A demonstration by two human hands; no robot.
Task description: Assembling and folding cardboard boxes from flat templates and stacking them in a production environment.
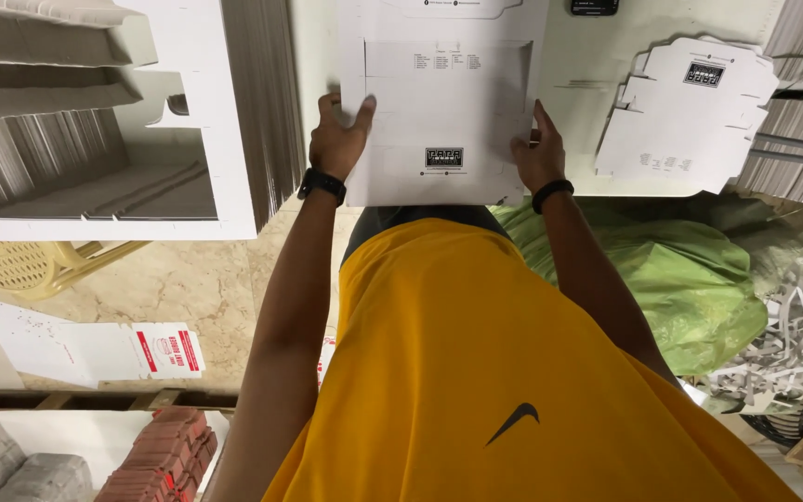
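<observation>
Head camera, looking straight down past an orange shirt (476,372): a person holds a flat white die-cut carton blank (443,102) by its two side edges over a pale worktable (597,56). Left hand (338,139), with a black wristband (322,184), grips the blank's left edge, fingers spread on the printed face and thumb apparently behind; right hand (539,153), with a black band (551,193) at the wrist, pinches the right edge lower down. Both hands are closed on the sheet and stand well apart, one to each side of it. The blank lies flat and unbent between them, its near edge just past the table's rim, its far end running out of frame. By its look it is thin paperboard: light, fairly stiff across its width, yet quick to crease at the scored fold lines, with a smooth face that could slide in a loose grip. Opposite edges away from the scores, as held, look the safest purchase. A second, more intricately cut white blank (685,112) lies on the table to the right, apart from the first. Stacks of flat board (262,93) stand on edge at left beside a white cut-out frame (104,223); a green sack (671,270) and paper offcuts (783,344) sit at lower right, and a printed red-and-white blank (164,351) rests on the marble floor.
</observation>
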